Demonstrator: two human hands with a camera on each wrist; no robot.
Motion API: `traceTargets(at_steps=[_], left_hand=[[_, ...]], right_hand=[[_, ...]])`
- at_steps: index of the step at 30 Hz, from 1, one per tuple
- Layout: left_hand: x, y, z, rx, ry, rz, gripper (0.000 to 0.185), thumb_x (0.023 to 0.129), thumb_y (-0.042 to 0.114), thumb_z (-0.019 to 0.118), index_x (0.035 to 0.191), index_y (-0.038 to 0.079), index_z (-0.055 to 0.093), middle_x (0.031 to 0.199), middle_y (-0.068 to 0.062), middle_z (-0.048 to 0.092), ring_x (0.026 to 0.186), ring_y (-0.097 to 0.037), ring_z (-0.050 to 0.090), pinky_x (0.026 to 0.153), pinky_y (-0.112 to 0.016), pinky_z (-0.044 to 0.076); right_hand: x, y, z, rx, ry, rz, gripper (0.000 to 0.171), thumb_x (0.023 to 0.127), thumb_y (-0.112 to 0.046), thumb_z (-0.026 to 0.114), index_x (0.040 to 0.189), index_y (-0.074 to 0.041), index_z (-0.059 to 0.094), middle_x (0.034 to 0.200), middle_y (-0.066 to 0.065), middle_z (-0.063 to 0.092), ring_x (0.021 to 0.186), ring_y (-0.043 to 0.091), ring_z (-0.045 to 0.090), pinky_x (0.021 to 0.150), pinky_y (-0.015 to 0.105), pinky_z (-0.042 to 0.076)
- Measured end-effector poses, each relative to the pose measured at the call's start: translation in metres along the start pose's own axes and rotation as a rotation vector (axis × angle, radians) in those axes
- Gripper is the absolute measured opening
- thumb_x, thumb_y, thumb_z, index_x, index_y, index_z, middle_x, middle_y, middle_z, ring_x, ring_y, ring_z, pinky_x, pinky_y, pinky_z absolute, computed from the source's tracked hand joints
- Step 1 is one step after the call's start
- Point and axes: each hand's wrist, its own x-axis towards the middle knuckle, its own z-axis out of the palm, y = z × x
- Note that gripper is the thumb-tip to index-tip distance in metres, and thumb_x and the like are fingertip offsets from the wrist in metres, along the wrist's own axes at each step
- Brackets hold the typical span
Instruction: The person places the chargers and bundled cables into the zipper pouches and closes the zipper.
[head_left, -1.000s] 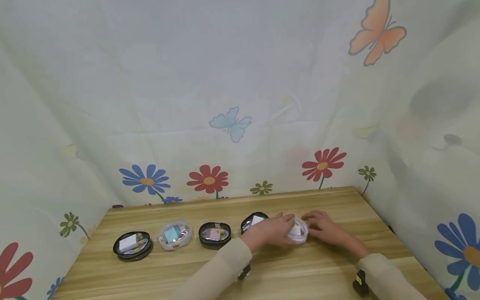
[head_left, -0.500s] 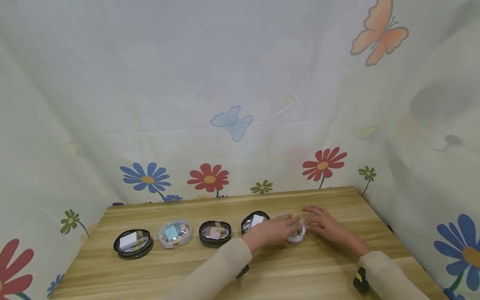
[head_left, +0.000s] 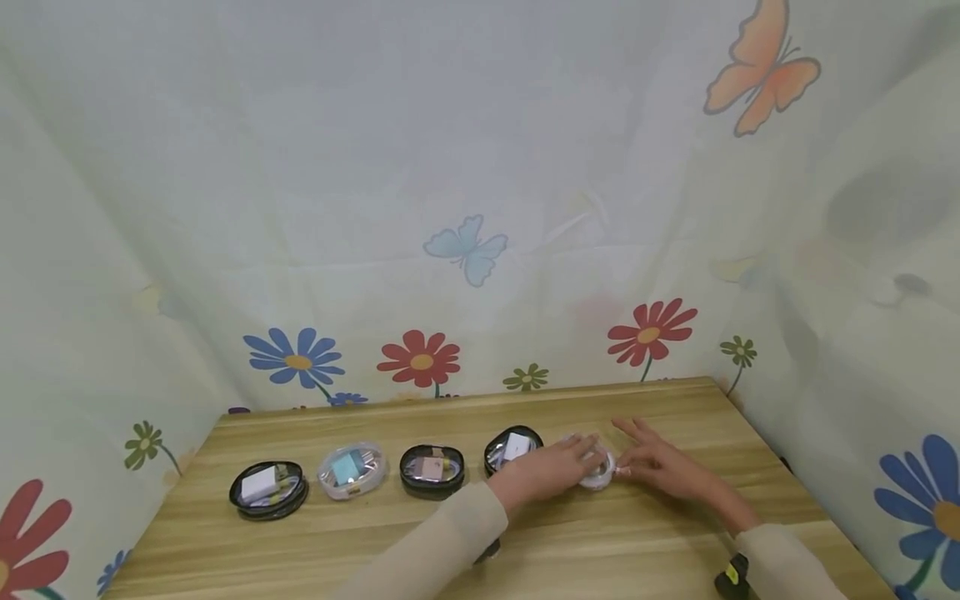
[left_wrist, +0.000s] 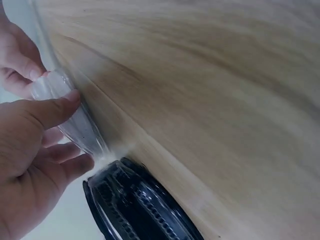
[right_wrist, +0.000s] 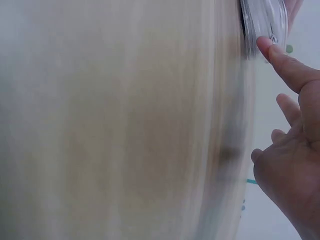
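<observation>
A clear oval zip case (head_left: 603, 477) lies at the right end of a row of similar cases on the wooden table. My left hand (head_left: 553, 468) holds it from the left, thumb on one side and fingers on the other, as the left wrist view shows on the clear case (left_wrist: 84, 125). At its right end my right hand (head_left: 670, 471) pinches what looks like a small zipper pull (right_wrist: 273, 38) between thumb and index finger, the other fingers spread. The left hand covers most of the case, so its contents are hidden.
Left of the hands stand a black case (head_left: 513, 447) with a white charger, a black case (head_left: 432, 487) with a pink charger, a clear case (head_left: 352, 469) with a blue charger and a black case (head_left: 268, 504) with a white charger. A flowered curtain (head_left: 360, 167) surrounds the table (head_left: 570, 550).
My right thumb and index finger have come together at the clear case's right end. The left hand has shifted slightly right over the case. The other cases keep their places.
</observation>
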Motion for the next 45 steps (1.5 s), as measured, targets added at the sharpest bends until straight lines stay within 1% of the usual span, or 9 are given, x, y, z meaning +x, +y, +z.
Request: traceTargets(at_steps=[4, 9, 14, 17, 21, 25, 31, 40, 45], left_hand=[[0.003, 0.004, -0.003, -0.035, 0.019, -0.056, 0.055, 0.107, 0.015, 0.052, 0.159, 0.018, 0.035, 0.163, -0.01, 0.034, 0.141, -0.023, 0.046, 0.104, -0.029, 0.048], [0.007, 0.006, -0.005, -0.097, 0.027, -0.131, 0.056, 0.105, 0.021, 0.057, 0.158, 0.02, 0.038, 0.161, -0.01, 0.037, 0.141, -0.022, 0.047, 0.096, -0.028, 0.053], [0.005, 0.004, -0.002, -0.133, 0.02, -0.155, 0.066, 0.099, 0.036, 0.068, 0.157, 0.025, 0.039, 0.162, -0.005, 0.035, 0.14, -0.021, 0.044, 0.103, -0.031, 0.049], [0.002, 0.003, -0.002, -0.108, 0.019, -0.119, 0.062, 0.098, 0.034, 0.069, 0.154, 0.024, 0.045, 0.16, -0.003, 0.036, 0.142, -0.021, 0.04, 0.109, -0.033, 0.044], [0.0, 0.001, -0.002, -0.047, 0.069, 0.001, 0.049, 0.101, 0.021, 0.062, 0.148, 0.017, 0.052, 0.16, -0.003, 0.038, 0.147, -0.021, 0.036, 0.118, -0.031, 0.033], [-0.001, 0.0, 0.002, -0.167, 0.073, 0.04, 0.047, 0.106, 0.008, 0.05, 0.152, 0.013, 0.044, 0.162, -0.007, 0.036, 0.149, -0.021, 0.035, 0.119, -0.028, 0.028], [0.002, 0.001, 0.001, -0.191, 0.046, -0.025, 0.047, 0.109, 0.014, 0.044, 0.156, 0.02, 0.039, 0.159, -0.01, 0.041, 0.136, -0.018, 0.052, 0.105, -0.027, 0.047], [0.002, 0.002, -0.005, -0.192, 0.02, -0.132, 0.055, 0.102, 0.012, 0.058, 0.153, 0.031, 0.046, 0.156, -0.002, 0.046, 0.105, -0.017, 0.07, 0.082, -0.026, 0.057], [0.004, 0.002, -0.008, -0.211, 0.033, -0.171, 0.05, 0.102, 0.016, 0.06, 0.148, 0.033, 0.052, 0.149, 0.001, 0.055, 0.108, -0.015, 0.069, 0.083, -0.026, 0.057]], right_hand=[[-0.002, -0.007, 0.001, 0.026, -0.016, -0.034, 0.009, 0.096, -0.022, 0.07, 0.091, -0.025, 0.077, 0.157, 0.034, 0.03, 0.142, 0.068, 0.005, 0.103, 0.084, 0.007], [0.001, -0.007, 0.002, -0.055, 0.05, -0.071, 0.01, 0.095, -0.02, 0.072, 0.089, -0.027, 0.076, 0.153, 0.035, 0.036, 0.138, 0.071, 0.014, 0.102, 0.084, 0.013], [0.001, -0.003, -0.003, -0.085, 0.127, -0.028, 0.011, 0.093, -0.015, 0.072, 0.086, -0.022, 0.076, 0.15, 0.035, 0.04, 0.137, 0.07, 0.018, 0.102, 0.084, 0.014], [0.003, 0.001, -0.005, -0.113, 0.163, 0.029, 0.011, 0.093, -0.014, 0.072, 0.085, -0.02, 0.075, 0.148, 0.037, 0.041, 0.137, 0.069, 0.02, 0.104, 0.083, 0.015], [0.008, 0.009, -0.006, -0.151, 0.17, 0.077, 0.012, 0.094, -0.015, 0.071, 0.084, -0.019, 0.074, 0.146, 0.039, 0.041, 0.136, 0.07, 0.022, 0.104, 0.082, 0.017], [0.01, 0.015, -0.004, -0.184, 0.176, 0.053, 0.013, 0.092, -0.011, 0.073, 0.083, -0.02, 0.073, 0.143, 0.04, 0.044, 0.134, 0.07, 0.027, 0.105, 0.081, 0.018], [0.006, 0.018, -0.003, -0.261, 0.18, -0.015, 0.012, 0.09, -0.012, 0.074, 0.084, -0.022, 0.073, 0.141, 0.036, 0.048, 0.131, 0.065, 0.033, 0.104, 0.078, 0.019], [-0.002, -0.01, 0.013, -0.202, 0.111, -0.108, 0.005, 0.092, -0.024, 0.075, 0.087, -0.025, 0.076, 0.147, 0.034, 0.042, 0.132, 0.061, 0.029, 0.098, 0.082, 0.024], [0.001, -0.017, 0.02, -0.204, 0.19, -0.071, 0.01, 0.085, -0.017, 0.081, 0.082, -0.025, 0.076, 0.144, 0.039, 0.043, 0.129, 0.068, 0.031, 0.1, 0.081, 0.02]])
